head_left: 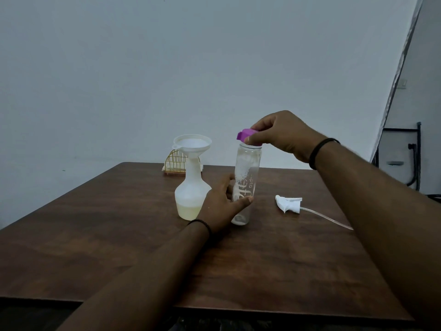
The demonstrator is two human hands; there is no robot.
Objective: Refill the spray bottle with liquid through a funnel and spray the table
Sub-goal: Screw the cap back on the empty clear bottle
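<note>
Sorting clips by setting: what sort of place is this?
Probably a plain indoor room set up for recording: a bare wooden table, a blank pale wall, and a dark stand at right.

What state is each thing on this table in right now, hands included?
Spray bottle: upright, uncapped, a little pale liquid at the bottom.
Funnel: seated in its neck.
Clear bottle: upright, nearly empty.
Purple cap: on the clear bottle's mouth.
Sprayer head: lying detached.
Left hand: holds the clear bottle.
Right hand: grips the cap.

purple cap [247, 134]; white funnel [192, 145]; brown wood-grain table [119, 223]; gold wire rack [176, 162]
</note>
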